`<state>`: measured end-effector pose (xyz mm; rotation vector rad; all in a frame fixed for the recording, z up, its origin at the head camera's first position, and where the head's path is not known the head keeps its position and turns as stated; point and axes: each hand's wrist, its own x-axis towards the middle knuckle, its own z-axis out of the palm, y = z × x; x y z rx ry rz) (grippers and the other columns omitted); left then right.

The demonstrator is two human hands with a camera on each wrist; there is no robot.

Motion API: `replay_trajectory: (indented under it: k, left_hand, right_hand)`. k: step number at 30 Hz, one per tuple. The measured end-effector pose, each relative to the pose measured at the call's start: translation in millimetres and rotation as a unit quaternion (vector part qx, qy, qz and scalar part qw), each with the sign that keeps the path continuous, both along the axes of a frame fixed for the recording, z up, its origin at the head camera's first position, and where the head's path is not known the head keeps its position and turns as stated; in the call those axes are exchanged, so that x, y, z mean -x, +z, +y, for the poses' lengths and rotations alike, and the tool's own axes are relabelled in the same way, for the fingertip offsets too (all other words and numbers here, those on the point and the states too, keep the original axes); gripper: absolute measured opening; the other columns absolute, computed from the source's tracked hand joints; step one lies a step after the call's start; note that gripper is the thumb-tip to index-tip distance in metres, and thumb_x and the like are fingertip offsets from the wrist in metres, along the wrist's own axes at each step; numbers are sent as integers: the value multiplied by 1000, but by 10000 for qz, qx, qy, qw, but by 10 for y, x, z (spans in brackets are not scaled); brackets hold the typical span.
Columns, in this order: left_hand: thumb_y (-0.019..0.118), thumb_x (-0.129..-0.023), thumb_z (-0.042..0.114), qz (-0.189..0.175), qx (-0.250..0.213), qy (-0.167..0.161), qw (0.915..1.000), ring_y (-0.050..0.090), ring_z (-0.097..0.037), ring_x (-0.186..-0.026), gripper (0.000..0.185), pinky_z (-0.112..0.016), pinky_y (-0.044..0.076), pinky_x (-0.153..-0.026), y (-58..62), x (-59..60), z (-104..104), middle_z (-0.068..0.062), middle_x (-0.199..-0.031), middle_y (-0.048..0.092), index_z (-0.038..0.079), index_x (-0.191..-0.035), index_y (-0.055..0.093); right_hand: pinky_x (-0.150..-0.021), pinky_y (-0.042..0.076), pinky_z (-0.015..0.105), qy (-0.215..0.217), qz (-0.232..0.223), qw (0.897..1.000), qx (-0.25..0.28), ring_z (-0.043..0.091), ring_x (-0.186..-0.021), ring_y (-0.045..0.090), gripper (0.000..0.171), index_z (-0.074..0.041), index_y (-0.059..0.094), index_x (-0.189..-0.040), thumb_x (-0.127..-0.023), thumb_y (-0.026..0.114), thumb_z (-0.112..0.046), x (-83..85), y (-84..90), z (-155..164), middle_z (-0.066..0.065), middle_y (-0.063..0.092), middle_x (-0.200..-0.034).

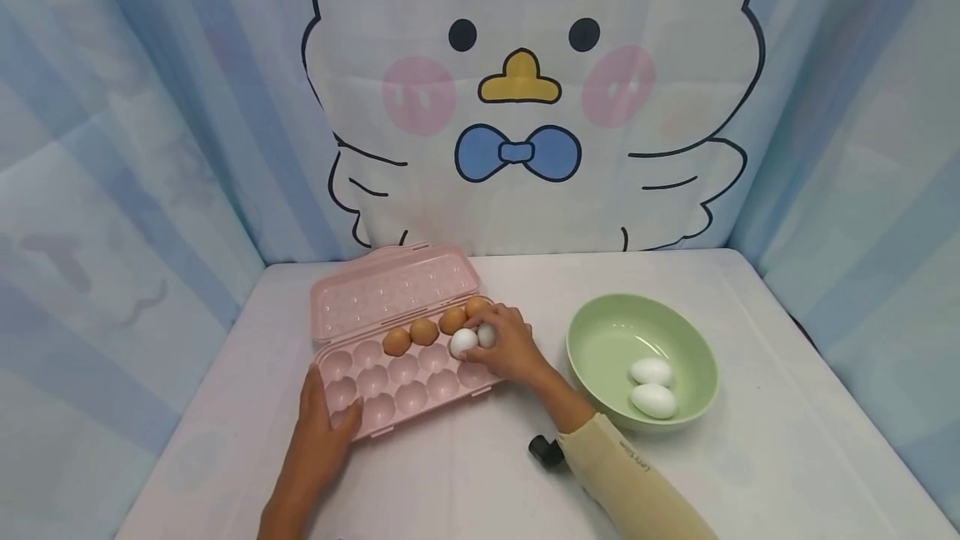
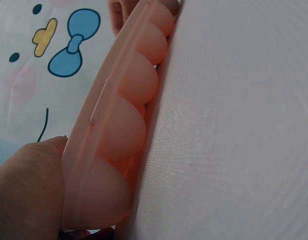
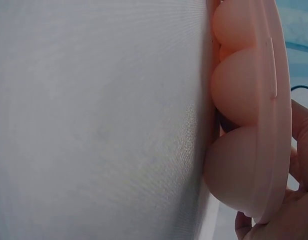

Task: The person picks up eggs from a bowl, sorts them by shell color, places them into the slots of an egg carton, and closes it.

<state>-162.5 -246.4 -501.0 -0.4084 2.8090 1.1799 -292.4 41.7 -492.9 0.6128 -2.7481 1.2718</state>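
A pink plastic egg carton (image 1: 411, 397) lies on the table with its lid (image 1: 396, 288) folded back. Several brown eggs (image 1: 423, 332) sit along its back row. My left hand (image 1: 318, 444) grips the carton's left end, thumb over the front corner and fingers along the side. At the right end, my right hand (image 1: 512, 347) pinches a white egg (image 1: 464, 343) between thumb and fingers, in the second row. Another white egg (image 1: 487, 335) shows partly beneath that hand. The wrist views show the carton's rounded cups (image 2: 122, 127) from the side; the pinched egg is hidden there.
Right of the carton stands a green bowl (image 1: 611, 336) with two white eggs (image 1: 653, 400) inside. Beside the right forearm is a small black object (image 1: 545, 451), partly covered by the sleeve. Printed curtains (image 1: 517, 215) border the white table (image 1: 780, 448) at the back and sides.
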Motion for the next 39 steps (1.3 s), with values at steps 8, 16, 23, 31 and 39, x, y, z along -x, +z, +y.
replay_trajectory:
  k: [8, 16, 23, 31, 39]
  left_hand:
    - [55, -104, 41, -22, -108, -37, 9999, -4, -45, -154, 101, -61, 9, -120, -30, 1, 65, -23, -168, -17, 3, -161, -19]
    - [54, -103, 45, -114, -127, -52, 9998, -3, -46, -154, 102, -62, 10, -119, -86, 36, 93, -22, -169, -18, 5, -161, -20]
    - [54, -104, 46, -82, -169, -172, 9997, -3, -46, -154, 103, -63, 11, -119, -80, 25, 66, -20, -168, -20, 6, -160, -22]
    - [53, -104, 50, -25, -150, -254, 9996, -6, -46, -153, 105, -65, 10, -119, -12, 43, -17, -21, -168, -23, 5, -160, -23]
    - [52, -105, 48, -77, -181, -231, 9995, -6, -47, -153, 103, -65, 9, -119, -22, 44, -46, -21, -167, -25, 4, -159, -24]
  right_hand:
    - [-88, 33, 54, -108, -41, 9999, 31, 30, -116, 52, 46, -15, 74, -114, -75, 95, -29, -52, 52, 77, 7, 61, -118]
    - [-94, 35, 60, -213, -41, 9998, 52, 30, -121, 57, 51, -9, 70, -123, -80, 91, -26, -252, 244, 285, 7, 63, -123]
    - [-101, 46, 57, 261, -62, 9986, 456, 25, -122, 58, 38, -16, 71, -125, -90, 83, -17, -544, 487, 833, -3, 65, -124]
    - [-91, 49, 56, -63, 100, 9999, -99, 29, -116, 63, 36, -10, 68, -129, -95, 78, -20, -718, 572, 1739, 4, 67, -125]
    - [-103, 47, 52, -690, -281, 9972, 48, 33, -123, 60, 38, -2, 65, -130, -96, 76, -17, -765, 432, 2104, 14, 66, -129]
